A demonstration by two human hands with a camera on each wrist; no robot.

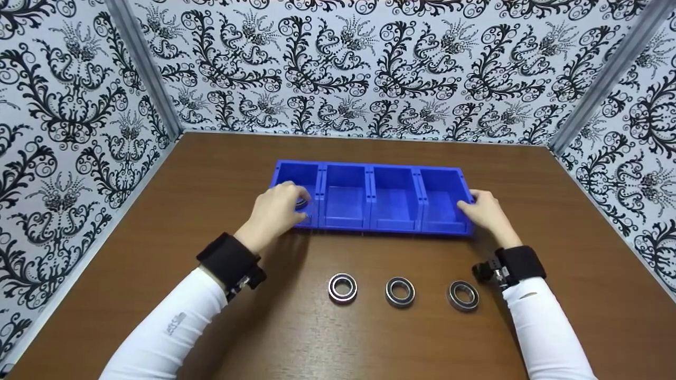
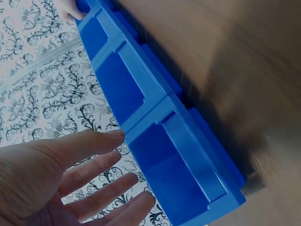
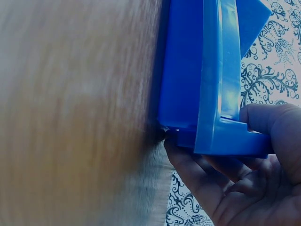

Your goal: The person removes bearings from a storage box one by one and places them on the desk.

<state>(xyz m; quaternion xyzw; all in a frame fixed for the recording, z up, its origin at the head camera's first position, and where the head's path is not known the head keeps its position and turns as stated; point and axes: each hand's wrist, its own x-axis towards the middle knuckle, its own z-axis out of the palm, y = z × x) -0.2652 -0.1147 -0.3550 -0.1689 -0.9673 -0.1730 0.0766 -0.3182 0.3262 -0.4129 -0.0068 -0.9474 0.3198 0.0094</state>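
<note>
A long blue parts bin (image 1: 391, 226) with a row of several compartments stands at mid-table. My left hand (image 1: 277, 208) hovers over its leftmost compartment, thumb and fingers spread apart with nothing between them in the left wrist view. A dark ring bearing (image 1: 301, 203) shows past those fingers, within that compartment and partly hidden by the hand. My right hand (image 1: 485, 212) grips the bin's right end, thumb over the rim and fingers (image 3: 193, 176) curled under it. Nearer to me, three ball bearings lie flat in a row: left (image 1: 342, 288), middle (image 1: 400, 292) and right (image 1: 463, 295).
Brown wooden table (image 1: 211, 158) extends around the bin. Patterned white panels (image 1: 348, 68) enclose its back and sides, joined by grey corner posts (image 1: 150, 68). The right wrist's black band (image 1: 520, 262) is close to the right bearing.
</note>
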